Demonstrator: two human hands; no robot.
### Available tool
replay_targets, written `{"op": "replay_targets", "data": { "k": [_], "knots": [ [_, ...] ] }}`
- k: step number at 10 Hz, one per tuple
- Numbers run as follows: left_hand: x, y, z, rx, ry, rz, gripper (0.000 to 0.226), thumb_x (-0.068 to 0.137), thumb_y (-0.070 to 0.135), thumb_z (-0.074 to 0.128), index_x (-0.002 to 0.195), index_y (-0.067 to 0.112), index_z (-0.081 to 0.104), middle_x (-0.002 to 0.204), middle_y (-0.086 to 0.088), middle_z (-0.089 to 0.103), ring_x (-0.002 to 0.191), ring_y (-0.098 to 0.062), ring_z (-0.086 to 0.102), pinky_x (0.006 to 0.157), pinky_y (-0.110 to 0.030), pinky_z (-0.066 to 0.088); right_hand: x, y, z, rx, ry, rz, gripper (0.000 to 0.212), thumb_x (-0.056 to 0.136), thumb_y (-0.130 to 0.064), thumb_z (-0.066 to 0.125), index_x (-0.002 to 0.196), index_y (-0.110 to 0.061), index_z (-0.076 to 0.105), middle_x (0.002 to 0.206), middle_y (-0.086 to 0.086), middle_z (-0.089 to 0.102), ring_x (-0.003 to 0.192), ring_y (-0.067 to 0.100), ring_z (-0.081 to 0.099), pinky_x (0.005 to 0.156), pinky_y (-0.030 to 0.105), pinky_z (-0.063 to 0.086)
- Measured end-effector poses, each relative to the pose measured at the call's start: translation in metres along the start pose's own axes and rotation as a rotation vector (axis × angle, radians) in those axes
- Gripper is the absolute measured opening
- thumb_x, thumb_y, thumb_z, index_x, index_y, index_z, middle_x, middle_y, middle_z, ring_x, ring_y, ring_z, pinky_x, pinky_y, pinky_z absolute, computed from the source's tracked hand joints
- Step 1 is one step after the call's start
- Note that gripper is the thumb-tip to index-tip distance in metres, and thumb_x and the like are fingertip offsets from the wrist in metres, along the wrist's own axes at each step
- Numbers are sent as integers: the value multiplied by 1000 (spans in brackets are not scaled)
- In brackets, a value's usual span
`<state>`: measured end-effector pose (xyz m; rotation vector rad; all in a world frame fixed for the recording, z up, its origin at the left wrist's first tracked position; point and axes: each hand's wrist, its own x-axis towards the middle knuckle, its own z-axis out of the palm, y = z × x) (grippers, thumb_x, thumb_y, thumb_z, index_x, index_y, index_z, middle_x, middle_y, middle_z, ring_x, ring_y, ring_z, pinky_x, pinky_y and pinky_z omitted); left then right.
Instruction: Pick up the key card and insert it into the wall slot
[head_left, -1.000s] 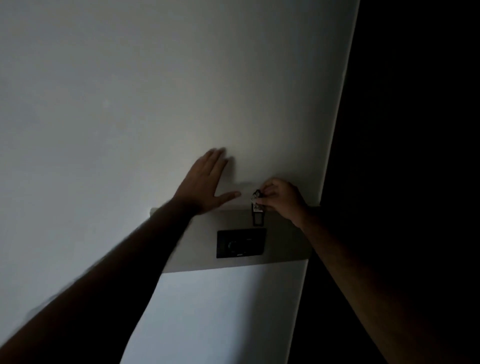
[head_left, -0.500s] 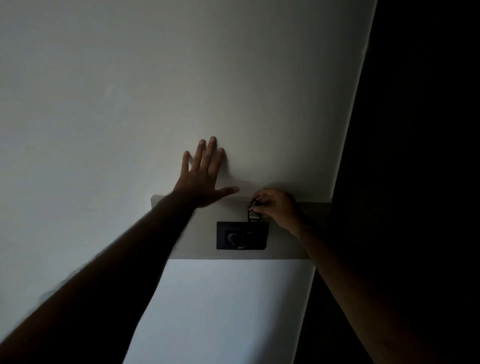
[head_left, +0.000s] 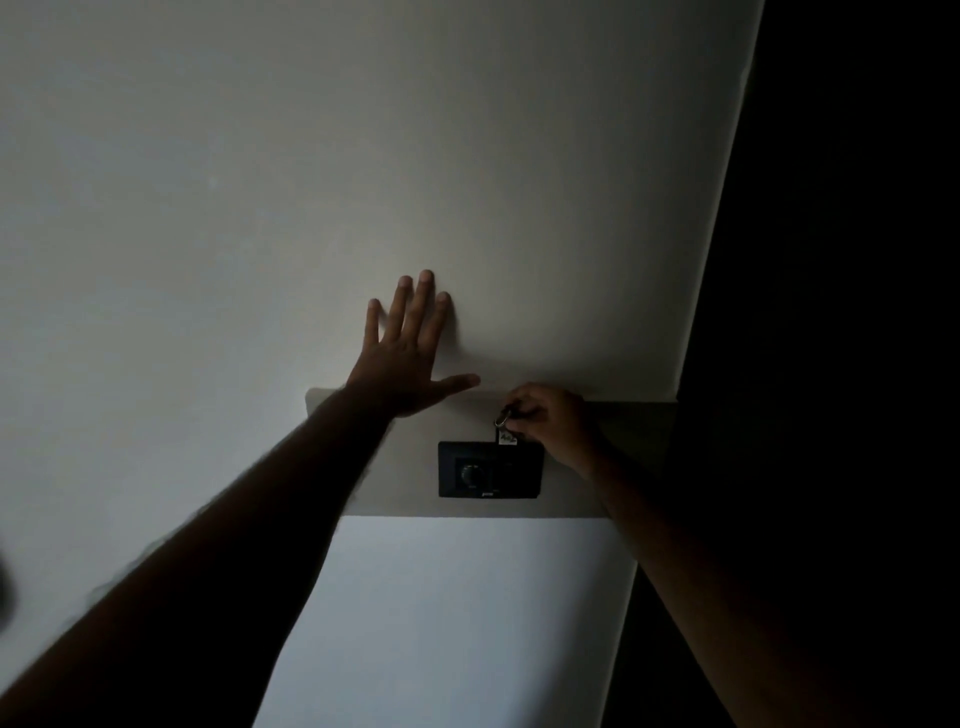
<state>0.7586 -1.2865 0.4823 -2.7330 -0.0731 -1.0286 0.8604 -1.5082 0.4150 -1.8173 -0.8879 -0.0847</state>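
Head view, room very dim. The right hand (head_left: 550, 423) is up at the top edge of the black wall slot (head_left: 491, 469), a dark rectangular plate with a round dial on its left half. The right grip is pressed together, pinching the key card (head_left: 508, 439) by its upper end. Only a small pale tag with a metal ring (head_left: 503, 417) above it shows below the fingers. The card's lower edge meets the top of the plate. How deep it has gone in I cannot tell in this light.

Left hand (head_left: 402, 364): grip spread, palm flat against the wall (head_left: 363, 156) above and left of the plate, thumb pointing toward the right hand, holding nothing. Judged to be a brace.

Progress, as a judgement: pick-up done, card brought to the slot and set upright at its mouth. What is left is to seat it fully and let go.

Edges and room: the plate sits on a grey panel (head_left: 613, 457) that ends in a straight lower edge. To the right the wall stops at a corner, with darkness beyond and little light to steer by. The right forearm lies close to that corner. Wall above and below the plate is bare, so a straight downward push has free passage.
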Motion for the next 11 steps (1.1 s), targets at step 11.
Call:
{"op": "replay_targets", "data": {
  "k": [11],
  "knots": [
    [5,-2,-5,-36,-93,-38,117,80,93,26,160,17,-14,166,-11,-29,153,-32,-27,123,-65,0,-26,-32,-35,-202,225,-208,40,82,-38,75,120,-28,67,95,-3,76,84,12,73,79,38,61]
  ]
}}
